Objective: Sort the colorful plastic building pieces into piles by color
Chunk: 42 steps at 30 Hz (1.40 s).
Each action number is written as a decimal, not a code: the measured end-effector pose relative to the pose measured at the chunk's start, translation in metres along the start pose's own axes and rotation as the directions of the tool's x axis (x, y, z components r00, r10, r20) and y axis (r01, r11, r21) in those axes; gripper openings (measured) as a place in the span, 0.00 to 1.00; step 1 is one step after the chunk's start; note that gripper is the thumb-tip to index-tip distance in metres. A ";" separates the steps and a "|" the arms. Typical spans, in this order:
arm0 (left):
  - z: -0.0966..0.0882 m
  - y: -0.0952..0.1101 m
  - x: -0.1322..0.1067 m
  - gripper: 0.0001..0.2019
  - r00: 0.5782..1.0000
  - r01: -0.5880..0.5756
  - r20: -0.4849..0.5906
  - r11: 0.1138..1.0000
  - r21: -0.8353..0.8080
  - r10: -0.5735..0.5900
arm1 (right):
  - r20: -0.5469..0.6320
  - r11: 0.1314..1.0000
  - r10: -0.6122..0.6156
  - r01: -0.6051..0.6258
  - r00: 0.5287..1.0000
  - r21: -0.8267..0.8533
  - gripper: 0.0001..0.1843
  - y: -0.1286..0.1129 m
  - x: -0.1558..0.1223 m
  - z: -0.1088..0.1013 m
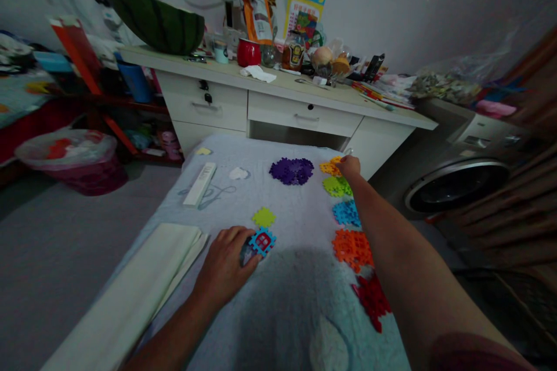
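My left hand (228, 258) is closed on a blue interlocking plastic tile (263, 242) with a red window in it, thumb and fingertips at its left edge. Just beyond that tile a lime-green tile (263, 217) lies flat on the cloth. At the far right of the covered table, my right hand (350, 167) pinches at the edge of the yellow-orange tiles (331, 166); its fingertips are partly hidden. Toward me from there lie piles of green tiles (337, 186), blue tiles (346, 213), orange tiles (352, 248) and red tiles (373, 299). Purple tiles (291, 171) sit in the far middle.
A pale cloth (296, 307) covers the table. On its left lie a long white box (200, 185) and a folded cream cloth (130, 295). Behind stands a cluttered white desk (278, 84) with a cut watermelon (156, 20). A washing machine (448, 151) stands right, a lined bin (73, 168) left.
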<state>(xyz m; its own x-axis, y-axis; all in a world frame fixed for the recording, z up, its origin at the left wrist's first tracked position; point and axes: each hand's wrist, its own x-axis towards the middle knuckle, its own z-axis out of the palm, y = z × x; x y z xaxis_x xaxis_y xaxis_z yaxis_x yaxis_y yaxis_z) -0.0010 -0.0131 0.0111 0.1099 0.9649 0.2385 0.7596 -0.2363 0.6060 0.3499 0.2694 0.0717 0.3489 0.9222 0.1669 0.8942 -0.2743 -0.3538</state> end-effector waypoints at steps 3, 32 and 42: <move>0.000 -0.001 -0.001 0.18 1.000 -0.003 0.006 1.000 -0.004 0.003 | -0.012 1.000 0.017 -0.017 1.000 0.015 0.12 -0.001 -0.005 -0.004; -0.007 0.007 -0.001 0.13 0.991 -0.073 -0.109 0.996 0.054 0.078 | 0.300 0.752 -0.637 0.485 0.710 0.447 0.26 -0.088 -0.297 -0.002; -0.005 0.004 -0.001 0.13 0.979 -0.165 -0.116 0.986 0.009 0.165 | 0.256 0.743 -0.645 0.512 0.720 0.430 0.26 -0.087 -0.297 -0.007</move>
<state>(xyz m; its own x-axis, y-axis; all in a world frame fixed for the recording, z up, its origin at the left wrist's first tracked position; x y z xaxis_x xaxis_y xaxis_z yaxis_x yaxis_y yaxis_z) -0.0009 -0.0158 0.0170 0.1582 0.8929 0.4216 0.7369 -0.3909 0.5515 0.1701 0.0175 0.0591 -0.3972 0.9108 0.1125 0.7228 0.3860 -0.5732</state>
